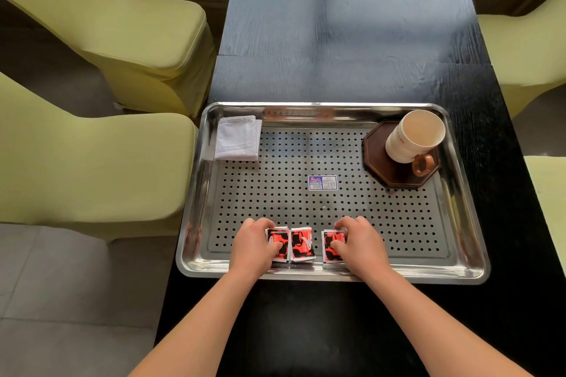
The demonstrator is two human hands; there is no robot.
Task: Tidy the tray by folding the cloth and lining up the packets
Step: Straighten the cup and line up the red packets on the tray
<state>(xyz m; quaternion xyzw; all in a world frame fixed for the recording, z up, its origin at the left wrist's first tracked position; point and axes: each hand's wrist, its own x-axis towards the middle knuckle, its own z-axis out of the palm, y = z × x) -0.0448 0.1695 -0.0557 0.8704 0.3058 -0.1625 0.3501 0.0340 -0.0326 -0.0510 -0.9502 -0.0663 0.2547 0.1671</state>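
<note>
Dark wood-grain counter runs between chairs in yellow-green covers, and a steel tray with a perforated floor sits on its near end. At 11 o'clock in the tray lies the white cloth, folded into a neat square against the corner. At 2 o'clock a cream mug with a brown handle stands on a dark eight-sided coaster. A small blue-and-white sticker marks the tray's middle.

Three red-and-black packets sit in a row at 6 o'clock, close to the near rim. The left hand grips the left packet, fingers curled over its far edge and thumb on its face. The middle packet touches it on the 3 o'clock side. The right hand pinches the right packet the same way, a narrow gap apart from the middle one.
</note>
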